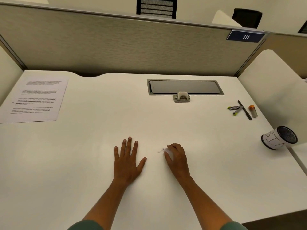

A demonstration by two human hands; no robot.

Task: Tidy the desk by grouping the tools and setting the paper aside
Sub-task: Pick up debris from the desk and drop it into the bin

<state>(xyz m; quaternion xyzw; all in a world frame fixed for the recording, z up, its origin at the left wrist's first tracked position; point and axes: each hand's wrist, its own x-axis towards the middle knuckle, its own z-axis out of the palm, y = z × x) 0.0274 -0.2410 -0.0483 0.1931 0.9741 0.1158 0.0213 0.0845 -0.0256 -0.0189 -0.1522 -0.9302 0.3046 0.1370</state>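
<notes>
A printed sheet of paper (35, 99) lies flat at the far left of the white desk (103, 127). At the far right sit a staple remover with green tips (235, 109), a dark pen (245, 110) and a small clear tube with an orange cap (253, 111), all close together. My left hand (127, 161) rests flat on the desk, fingers spread, holding nothing. My right hand (177, 157) is curled, its fingertips pinching a small white paper scrap (162, 150) on the desk surface.
A black mesh cup (280, 137) with a white label stands at the right edge. A grey cable hatch (185, 87) with a small hole punch (181, 97) in front sits at the back. A fabric partition (116, 44) closes the rear.
</notes>
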